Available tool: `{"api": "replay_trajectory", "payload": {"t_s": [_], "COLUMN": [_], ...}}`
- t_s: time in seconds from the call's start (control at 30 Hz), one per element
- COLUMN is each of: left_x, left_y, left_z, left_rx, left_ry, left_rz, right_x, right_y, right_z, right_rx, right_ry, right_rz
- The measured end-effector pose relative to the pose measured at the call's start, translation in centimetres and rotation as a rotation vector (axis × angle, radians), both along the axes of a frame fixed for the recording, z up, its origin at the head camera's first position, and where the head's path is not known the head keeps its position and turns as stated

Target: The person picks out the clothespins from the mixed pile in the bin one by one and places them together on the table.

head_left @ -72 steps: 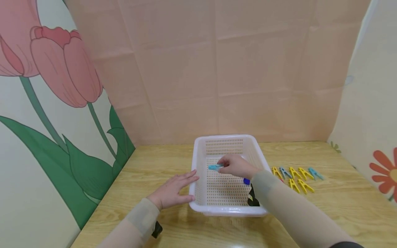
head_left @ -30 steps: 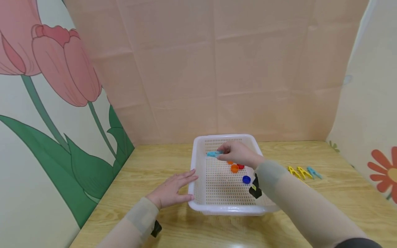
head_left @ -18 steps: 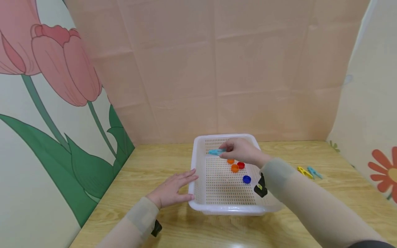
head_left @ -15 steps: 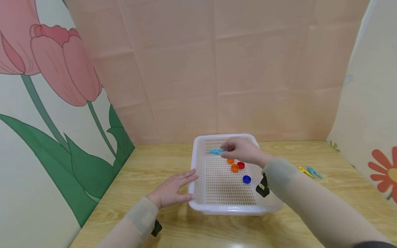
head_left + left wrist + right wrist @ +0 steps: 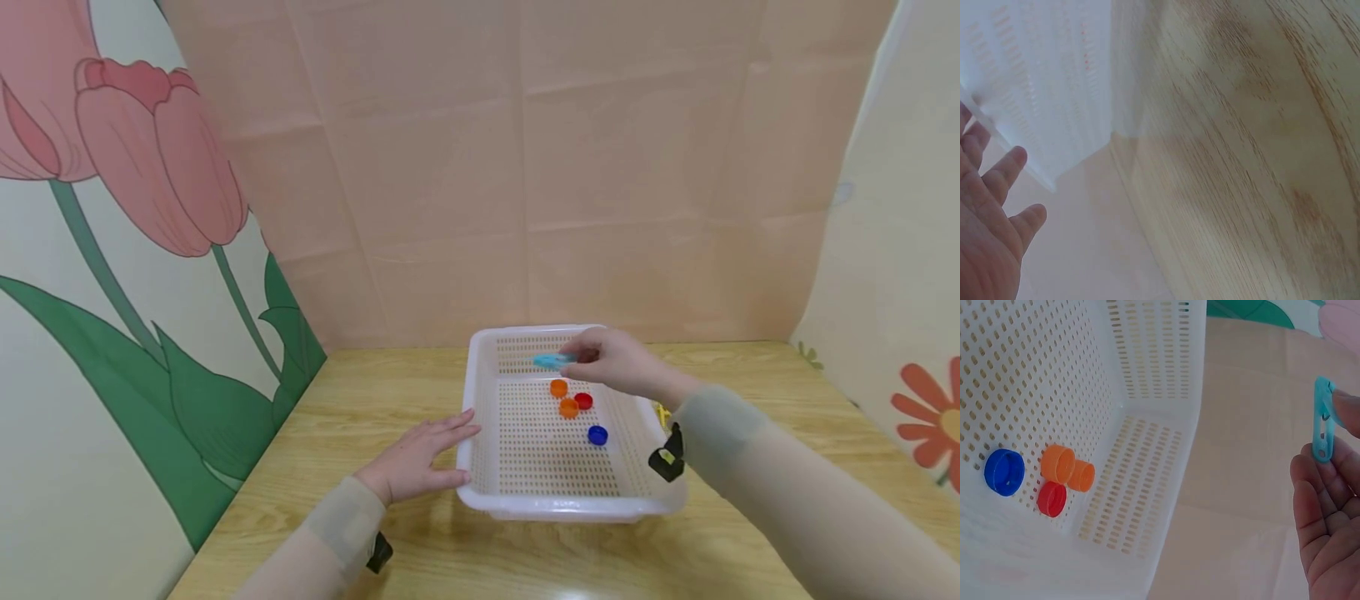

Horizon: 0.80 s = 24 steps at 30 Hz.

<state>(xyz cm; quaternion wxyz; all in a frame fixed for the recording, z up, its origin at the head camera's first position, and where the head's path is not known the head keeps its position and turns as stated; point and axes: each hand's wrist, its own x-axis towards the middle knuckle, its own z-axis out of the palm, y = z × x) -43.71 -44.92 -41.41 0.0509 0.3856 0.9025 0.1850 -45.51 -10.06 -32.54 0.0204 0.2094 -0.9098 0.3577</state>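
Note:
In the head view my right hand [image 5: 626, 365] pinches a light blue clothespin [image 5: 551, 361] between thumb and fingers, above the far right part of a white plastic basket [image 5: 555, 505]. The right wrist view shows the clothespin [image 5: 1323, 453] held at the fingertips, apart from the basket. Inside the basket lie two orange bottle caps [image 5: 569, 408], a red cap [image 5: 583, 402] and a blue cap [image 5: 597, 435]. With fingers extended, my left hand [image 5: 416, 462] rests against the basket's left rim.
The basket stands on a wood-grain table [image 5: 375, 400]. Just past its right rim a bit of a yellow clothespin [image 5: 663, 414] shows; my right forearm covers the area beyond. Behind the table hangs a plain pinkish backdrop [image 5: 525, 208].
My right hand has gone toward the back of the basket, then rightward, carrying the light blue clothespin. The caps it covered have come into view. My left hand has stayed in place.

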Motion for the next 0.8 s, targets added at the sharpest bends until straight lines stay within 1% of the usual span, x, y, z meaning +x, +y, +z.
{"api": "replay_trajectory", "payload": {"t_s": [0.2, 0.4, 0.63, 0.8], "left_x": [0.0, -0.1, -0.1, -0.2], "left_y": [0.0, 0.0, 0.0, 0.0], "left_z": [-0.1, -0.2, -0.1, -0.1], "left_rx": [-0.001, -0.001, -0.006, -0.008], "left_ry": [0.001, 0.008, 0.01, 0.007], "left_rz": [-0.004, -0.01, -0.01, -0.008], "right_x": [0.6, 1.0, 1.4, 1.8], "right_y": [1.3, 2.8, 5.1, 6.4], "right_z": [0.3, 0.0, -0.1, 0.0], "right_rx": [0.009, 0.022, -0.002, -0.019], "right_ry": [0.003, 0.007, 0.019, 0.017], "right_rz": [-0.031, -0.066, -0.102, -0.113]}}
